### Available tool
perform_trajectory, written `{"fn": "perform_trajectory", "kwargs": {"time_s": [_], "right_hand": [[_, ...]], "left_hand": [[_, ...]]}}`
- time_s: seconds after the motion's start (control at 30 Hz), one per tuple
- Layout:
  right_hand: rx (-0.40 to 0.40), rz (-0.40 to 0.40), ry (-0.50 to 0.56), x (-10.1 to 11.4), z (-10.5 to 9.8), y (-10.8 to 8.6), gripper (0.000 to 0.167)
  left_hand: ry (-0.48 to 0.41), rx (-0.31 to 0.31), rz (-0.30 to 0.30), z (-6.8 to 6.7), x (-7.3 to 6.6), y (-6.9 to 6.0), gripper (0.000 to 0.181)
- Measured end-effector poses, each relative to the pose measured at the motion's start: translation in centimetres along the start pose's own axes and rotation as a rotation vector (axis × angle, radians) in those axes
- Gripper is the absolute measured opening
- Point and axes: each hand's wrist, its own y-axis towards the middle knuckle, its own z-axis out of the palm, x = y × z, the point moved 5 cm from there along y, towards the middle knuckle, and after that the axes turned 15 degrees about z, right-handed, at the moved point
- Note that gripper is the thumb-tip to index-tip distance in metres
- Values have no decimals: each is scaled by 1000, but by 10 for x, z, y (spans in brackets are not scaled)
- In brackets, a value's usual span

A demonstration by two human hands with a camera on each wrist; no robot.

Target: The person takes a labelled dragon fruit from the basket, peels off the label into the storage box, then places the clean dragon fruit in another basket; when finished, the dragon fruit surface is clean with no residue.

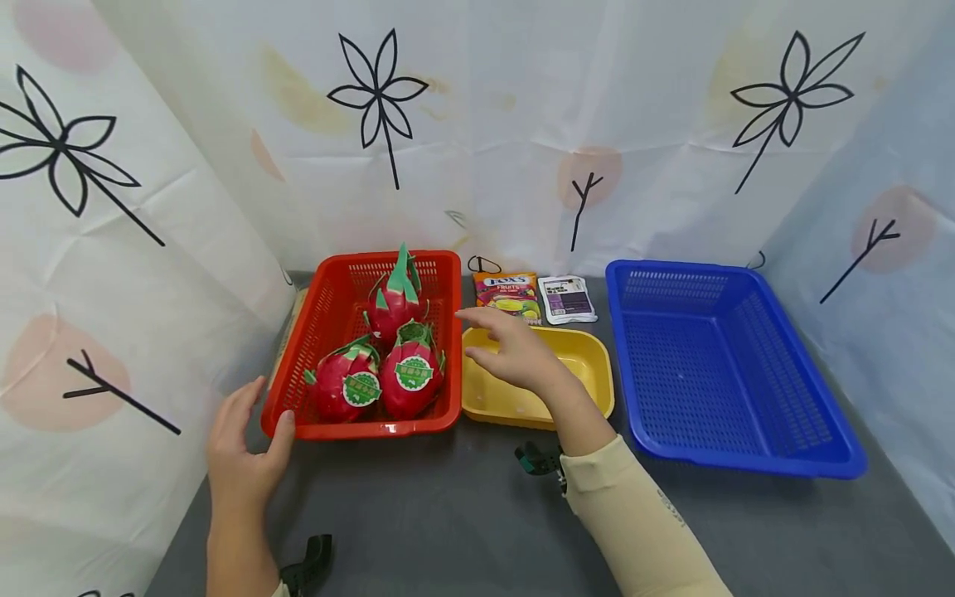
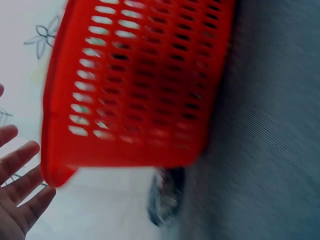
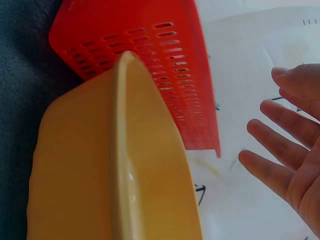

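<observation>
A red basket (image 1: 421,429) with slotted walls holds three dragon fruits, one at the back (image 1: 393,313), one at the front left (image 1: 339,385) and one at the front right (image 1: 409,390). Green round stickers mark the front two. My left hand (image 1: 244,456) is at the basket's front left corner, fingers spread; whether it touches the rim I cannot tell. Over the yellow tray (image 1: 537,414), my right hand (image 1: 515,348) reaches toward the basket's right rim with fingers extended and nothing held. In the right wrist view those fingers (image 3: 280,145) stand apart from the red wall.
On the right stands a blue basket (image 1: 716,373). Behind the yellow tray lie an orange Fox's candy bag (image 1: 507,294) and a white packet with a purple label (image 1: 567,300). Patterned white cloth (image 1: 492,108) hangs around the grey table (image 1: 448,514).
</observation>
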Motion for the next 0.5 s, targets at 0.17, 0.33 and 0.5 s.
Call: {"fn": "perform_trajectory", "kwargs": {"time_s": [0.17, 0.33, 0.5], "right_hand": [[50, 11, -18, -1, 13, 11, 51], [74, -54, -79, 5, 25, 20, 49], [98, -83, -129, 11, 35, 32, 47]], "left_hand": [[10, -14, -44, 2, 13, -17, 61], [-32, -14, -70, 8, 23, -28, 54], [-15, -21, -127, 13, 32, -34, 48]]}}
